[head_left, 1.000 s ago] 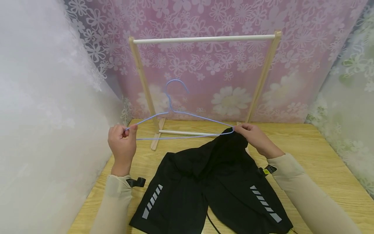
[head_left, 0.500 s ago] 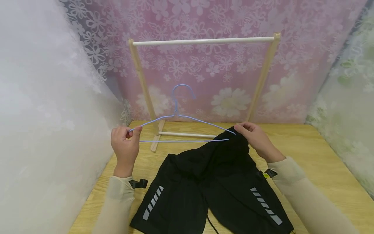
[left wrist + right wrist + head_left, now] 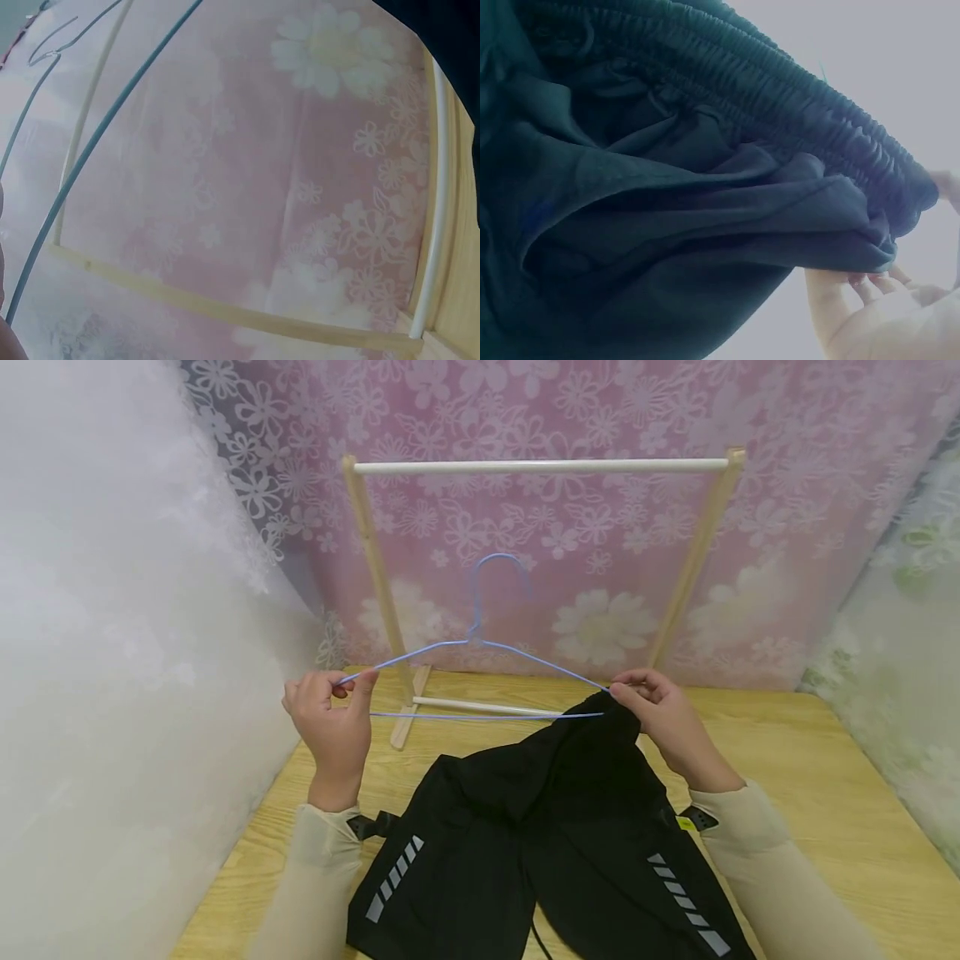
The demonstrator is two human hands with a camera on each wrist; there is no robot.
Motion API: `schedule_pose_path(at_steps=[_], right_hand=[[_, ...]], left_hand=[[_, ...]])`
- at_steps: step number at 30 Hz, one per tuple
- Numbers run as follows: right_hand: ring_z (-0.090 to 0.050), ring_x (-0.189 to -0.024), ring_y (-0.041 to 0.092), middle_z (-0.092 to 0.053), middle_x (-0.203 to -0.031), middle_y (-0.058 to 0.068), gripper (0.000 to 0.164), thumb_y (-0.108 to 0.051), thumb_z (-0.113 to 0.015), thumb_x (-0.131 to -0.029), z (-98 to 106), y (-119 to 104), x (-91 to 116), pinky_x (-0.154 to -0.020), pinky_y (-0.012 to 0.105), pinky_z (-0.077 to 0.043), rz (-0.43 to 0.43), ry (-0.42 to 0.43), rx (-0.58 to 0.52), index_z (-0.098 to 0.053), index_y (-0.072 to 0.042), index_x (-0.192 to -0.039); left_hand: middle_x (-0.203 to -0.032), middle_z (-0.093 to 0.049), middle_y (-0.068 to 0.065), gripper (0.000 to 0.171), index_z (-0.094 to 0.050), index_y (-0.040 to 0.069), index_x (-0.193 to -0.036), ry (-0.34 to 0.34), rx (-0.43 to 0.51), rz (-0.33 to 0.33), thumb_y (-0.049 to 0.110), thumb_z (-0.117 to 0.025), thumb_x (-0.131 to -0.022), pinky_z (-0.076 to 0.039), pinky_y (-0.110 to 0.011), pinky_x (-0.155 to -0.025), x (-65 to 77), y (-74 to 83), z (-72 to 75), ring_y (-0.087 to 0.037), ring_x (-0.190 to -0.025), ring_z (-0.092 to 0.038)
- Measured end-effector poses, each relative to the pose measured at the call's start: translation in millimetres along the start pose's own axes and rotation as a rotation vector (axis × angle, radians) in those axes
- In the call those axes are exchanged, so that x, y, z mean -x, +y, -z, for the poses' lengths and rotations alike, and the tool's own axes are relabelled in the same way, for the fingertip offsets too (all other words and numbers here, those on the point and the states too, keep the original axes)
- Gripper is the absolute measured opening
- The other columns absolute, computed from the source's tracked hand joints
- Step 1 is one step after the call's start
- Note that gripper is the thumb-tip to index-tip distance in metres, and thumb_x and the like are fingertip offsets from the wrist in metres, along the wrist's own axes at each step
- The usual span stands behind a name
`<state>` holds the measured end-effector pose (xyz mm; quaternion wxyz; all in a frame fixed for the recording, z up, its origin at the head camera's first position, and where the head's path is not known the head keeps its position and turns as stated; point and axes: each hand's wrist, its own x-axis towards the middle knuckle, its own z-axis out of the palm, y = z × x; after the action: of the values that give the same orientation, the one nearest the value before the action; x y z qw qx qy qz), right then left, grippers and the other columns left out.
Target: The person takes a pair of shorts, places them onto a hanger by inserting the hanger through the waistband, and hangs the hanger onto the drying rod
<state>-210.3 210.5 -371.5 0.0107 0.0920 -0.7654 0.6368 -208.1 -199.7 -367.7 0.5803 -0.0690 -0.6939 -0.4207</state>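
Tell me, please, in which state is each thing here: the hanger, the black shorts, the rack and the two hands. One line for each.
Hanger: held up, hook upward, off the rail; right end hidden at the waistband.
Black shorts: right waistband corner raised, legs spread apart.
Rack: upright on the table, nothing hung on it.
Left hand: pinching the hanger.
Right hand: pinching the waistband corner.

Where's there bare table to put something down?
The biggest bare patch of table lies right of the right sleeve, up to the flowery cloth. A thinner strip lies between the left sleeve and the white cloth. The middle is crowded: black shorts, rack, and hanger held above.
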Motion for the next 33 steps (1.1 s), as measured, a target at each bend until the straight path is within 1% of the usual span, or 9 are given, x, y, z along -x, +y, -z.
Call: schedule_pose_path(at_steps=[3, 5, 8, 12, 15, 21, 26, 29, 33], right_hand=[[-0.059, -0.086, 0.011, -0.068, -0.100, -0.006, 0.028, -0.031, -0.064, -0.104, 2, -1, 1, -0.070, 0.023, -0.051, -0.005, -0.013, -0.046, -0.060, -0.009, -0.121], [-0.060, -0.093, 0.011, -0.066, -0.105, -0.005, 0.028, -0.031, -0.063, -0.105, 4, -1, 1, -0.075, 0.023, -0.053, -0.001, -0.023, -0.064, -0.060, -0.009, -0.122], [-0.059, -0.099, 0.011, -0.064, -0.111, -0.004, 0.025, -0.028, -0.058, -0.108, 7, 2, 1, -0.081, 0.023, -0.053, 0.030, -0.051, -0.108, -0.059, -0.010, -0.125], [-0.059, -0.097, 0.011, -0.062, -0.112, -0.003, 0.025, -0.014, -0.056, -0.108, 8, 5, 3, -0.081, 0.022, -0.052, 0.123, -0.085, -0.147, -0.057, -0.013, -0.133], [-0.059, -0.098, 0.008, -0.063, -0.114, -0.004, 0.031, -0.006, -0.059, -0.104, 6, 6, 4, -0.083, 0.018, -0.051, 0.194, -0.050, -0.087, -0.059, -0.012, -0.135], [-0.063, -0.101, 0.006, -0.069, -0.113, -0.009, 0.031, -0.007, -0.067, -0.101, 4, 14, 1, -0.085, 0.015, -0.052, 0.264, 0.076, 0.045, -0.065, 0.001, -0.131], [-0.058, -0.103, 0.006, -0.063, -0.112, -0.008, 0.024, -0.003, -0.071, -0.098, 4, 19, 0, -0.087, 0.012, -0.047, 0.358, 0.163, 0.203, -0.073, 0.001, -0.121], [-0.055, -0.101, 0.005, -0.061, -0.114, -0.004, 0.020, -0.001, -0.072, -0.096, 5, 21, 0, -0.086, 0.015, -0.042, 0.404, 0.202, 0.283, -0.076, 0.000, -0.116], [-0.053, -0.100, 0.003, -0.062, -0.117, -0.001, 0.019, -0.001, -0.073, -0.095, 7, 22, 1, -0.084, 0.019, -0.040, 0.426, 0.228, 0.328, -0.077, -0.001, -0.114]], left_hand=[[-0.066, -0.049, -0.020, 0.069, -0.059, -0.007, -0.071, 0.020, 0.028, -0.002, 0.059, -0.074, -0.086, -0.017, -0.034, -0.086, -3.7, 20.9, 0.1, -0.003, -0.076, -0.029], [-0.067, -0.048, -0.022, 0.071, -0.058, -0.009, -0.072, 0.031, 0.045, -0.002, 0.059, -0.073, -0.086, -0.017, -0.035, -0.087, -6.3, 33.7, -0.5, -0.003, -0.075, -0.029], [-0.067, -0.049, -0.020, 0.070, -0.060, -0.008, -0.072, 0.035, 0.044, -0.006, 0.059, -0.075, -0.085, -0.018, -0.035, -0.086, -5.4, 28.4, -2.1, -0.006, -0.074, -0.032], [-0.066, -0.050, -0.018, 0.065, -0.061, -0.005, -0.072, 0.055, 0.032, -0.013, 0.057, -0.078, -0.083, -0.019, -0.033, -0.087, -1.2, 8.4, -6.1, -0.011, -0.071, -0.034], [-0.065, -0.048, -0.019, 0.068, -0.059, -0.006, -0.071, 0.079, 0.032, -0.017, 0.058, -0.077, -0.084, -0.019, -0.033, -0.087, -1.0, 11.0, -7.6, -0.014, -0.069, -0.034], [-0.063, -0.047, -0.018, 0.067, -0.058, -0.005, -0.069, 0.120, 0.054, -0.063, 0.057, -0.079, -0.082, -0.021, -0.034, -0.088, 3.1, 12.1, -8.6, -0.028, -0.064, -0.036], [-0.062, -0.047, -0.017, 0.065, -0.061, -0.003, -0.069, 0.120, 0.079, -0.075, 0.057, -0.082, -0.080, -0.022, -0.033, -0.087, 5.7, 9.8, -8.9, -0.024, -0.064, -0.037], [-0.061, -0.046, -0.017, 0.065, -0.061, -0.004, -0.068, 0.101, 0.092, -0.077, 0.056, -0.081, -0.081, -0.022, -0.033, -0.086, 5.9, 8.9, -10.2, -0.021, -0.065, -0.037], [-0.061, -0.045, -0.018, 0.066, -0.060, -0.004, -0.068, 0.072, 0.110, -0.086, 0.056, -0.080, -0.083, -0.022, -0.032, -0.085, 5.6, 7.2, -12.4, -0.023, -0.065, -0.035]])
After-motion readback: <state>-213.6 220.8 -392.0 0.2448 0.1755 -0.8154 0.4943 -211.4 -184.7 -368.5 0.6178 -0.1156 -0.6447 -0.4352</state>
